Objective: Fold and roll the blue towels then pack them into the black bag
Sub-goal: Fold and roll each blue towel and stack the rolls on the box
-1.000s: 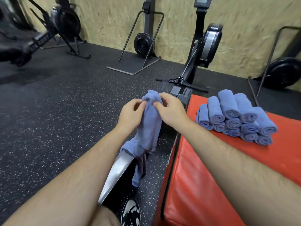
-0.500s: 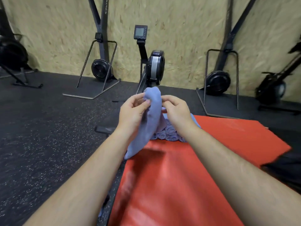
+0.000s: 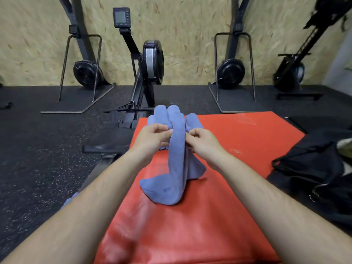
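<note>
A loose blue towel (image 3: 176,168) hangs between both hands above the red padded box (image 3: 238,134), its lower end bunched on the red top. My left hand (image 3: 152,138) pinches the towel's upper edge from the left. My right hand (image 3: 202,141) pinches the same edge from the right. Behind the held towel lies a pile of rolled blue towels (image 3: 162,115) at the box's far edge, mostly hidden. The black bag (image 3: 314,168) lies on the floor to the right of the box, its opening not clearly visible.
A rowing machine (image 3: 146,73) stands just beyond the box, its seat and rail (image 3: 106,147) running along the box's left side. More black machines (image 3: 231,73) line the chipboard wall. Another bit of blue cloth (image 3: 69,200) shows under my left forearm. Speckled black rubber floor surrounds everything.
My view has swung right until the red box is straight ahead. The towel, held in both hands throughout, has come down so its lower end rests on the box.
</note>
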